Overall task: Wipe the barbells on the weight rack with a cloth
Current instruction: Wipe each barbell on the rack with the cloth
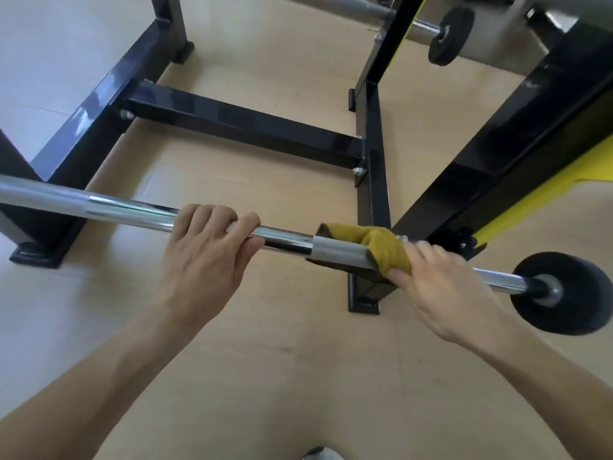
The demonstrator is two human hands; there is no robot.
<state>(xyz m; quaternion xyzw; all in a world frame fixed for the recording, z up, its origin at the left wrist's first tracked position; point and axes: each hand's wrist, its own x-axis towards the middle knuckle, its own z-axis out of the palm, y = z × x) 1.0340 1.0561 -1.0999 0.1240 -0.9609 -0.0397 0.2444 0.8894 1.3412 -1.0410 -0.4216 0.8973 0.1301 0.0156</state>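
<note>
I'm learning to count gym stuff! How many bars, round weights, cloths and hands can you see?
Shiny chrome barbell bars: 2, the near one and a far one.
Round black weight plates: 2, near and far.
Mustard-yellow cloths: 1, wrapped on the near bar.
Bare hands: 2, left hand gripping the bar, right hand holding the cloth.
Total: 7.
</note>
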